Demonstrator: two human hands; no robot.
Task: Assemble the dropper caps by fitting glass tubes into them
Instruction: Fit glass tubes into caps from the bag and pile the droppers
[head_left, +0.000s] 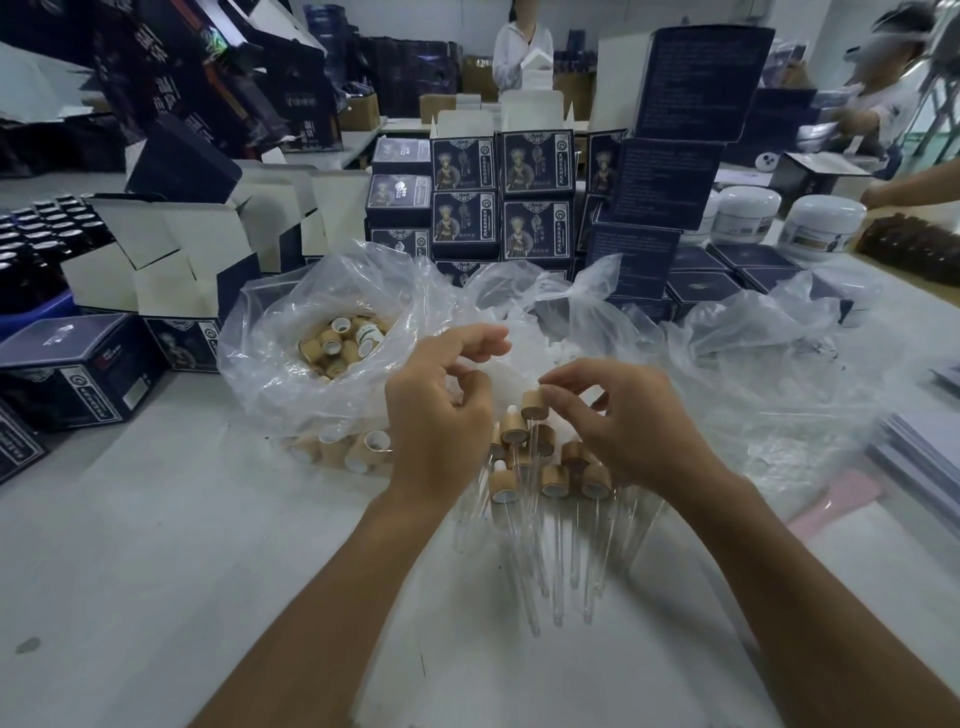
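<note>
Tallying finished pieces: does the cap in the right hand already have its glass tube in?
In: a glass tube hangs from the wooden cap the right hand pinches.
</note>
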